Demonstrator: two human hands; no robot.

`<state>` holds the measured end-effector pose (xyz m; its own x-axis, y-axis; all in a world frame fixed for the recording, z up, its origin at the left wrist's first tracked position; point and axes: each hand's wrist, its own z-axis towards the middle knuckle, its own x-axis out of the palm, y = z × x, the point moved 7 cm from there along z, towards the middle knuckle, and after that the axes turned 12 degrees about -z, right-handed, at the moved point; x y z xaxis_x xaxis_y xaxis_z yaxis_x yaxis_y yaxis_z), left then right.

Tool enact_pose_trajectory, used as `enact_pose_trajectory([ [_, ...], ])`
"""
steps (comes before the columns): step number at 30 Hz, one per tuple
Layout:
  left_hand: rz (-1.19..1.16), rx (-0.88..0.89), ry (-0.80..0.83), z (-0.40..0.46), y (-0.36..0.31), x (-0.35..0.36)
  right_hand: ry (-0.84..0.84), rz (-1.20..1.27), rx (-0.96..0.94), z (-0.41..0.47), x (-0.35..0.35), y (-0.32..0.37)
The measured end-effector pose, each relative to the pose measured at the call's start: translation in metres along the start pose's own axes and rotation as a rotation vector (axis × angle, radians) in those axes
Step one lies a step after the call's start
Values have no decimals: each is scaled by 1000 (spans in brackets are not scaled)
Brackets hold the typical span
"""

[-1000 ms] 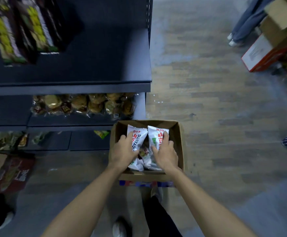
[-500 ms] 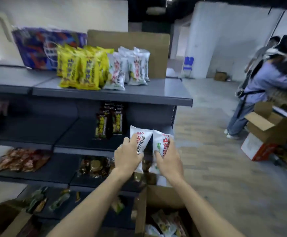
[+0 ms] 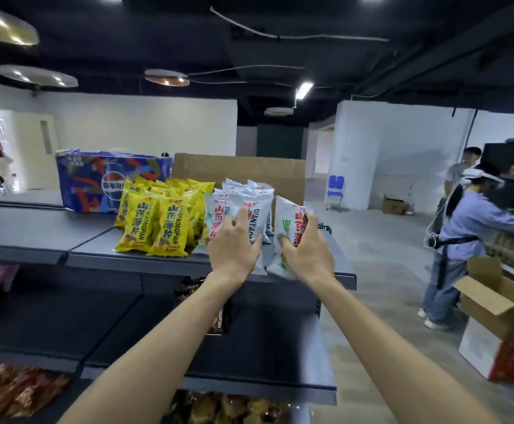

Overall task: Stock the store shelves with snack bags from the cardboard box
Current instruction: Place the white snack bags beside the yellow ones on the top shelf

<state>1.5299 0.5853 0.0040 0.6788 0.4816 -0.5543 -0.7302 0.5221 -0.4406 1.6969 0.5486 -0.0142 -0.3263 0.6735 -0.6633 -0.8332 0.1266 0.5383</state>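
My left hand [image 3: 234,246] grips a white snack bag [image 3: 257,217] with red print, held upright over the right end of the grey top shelf [image 3: 145,255]. My right hand [image 3: 306,250] grips a second white snack bag [image 3: 291,221] just to its right, near the shelf's end. Right behind them stands a row of white bags [image 3: 240,192], with several yellow bags [image 3: 161,218] to the left. The cardboard box I took the bags from is out of view below.
A blue soda carton [image 3: 96,179] and a brown cardboard sheet [image 3: 249,169] stand at the back of the top shelf. Lower shelves hold dark packets [image 3: 20,390]. On the right, a person in a blue shirt [image 3: 470,228] works at another shelf beside an open box [image 3: 500,304].
Both hands lifted the two white bags out of the box on the floor and up to the top shelf, next to the white row. My view rose from the floor to the room.
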Motion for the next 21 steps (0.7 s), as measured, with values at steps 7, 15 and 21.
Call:
enact_pose_trajectory([
  [7,108,6,-12,63,8,66,7,-68,3,86,34,-28],
  [15,266,115,-17,78,29,121,79,-189,71,162,86,-62],
  [21,306,133,-18,83,39,137,64,-198,32,213,121,-46],
])
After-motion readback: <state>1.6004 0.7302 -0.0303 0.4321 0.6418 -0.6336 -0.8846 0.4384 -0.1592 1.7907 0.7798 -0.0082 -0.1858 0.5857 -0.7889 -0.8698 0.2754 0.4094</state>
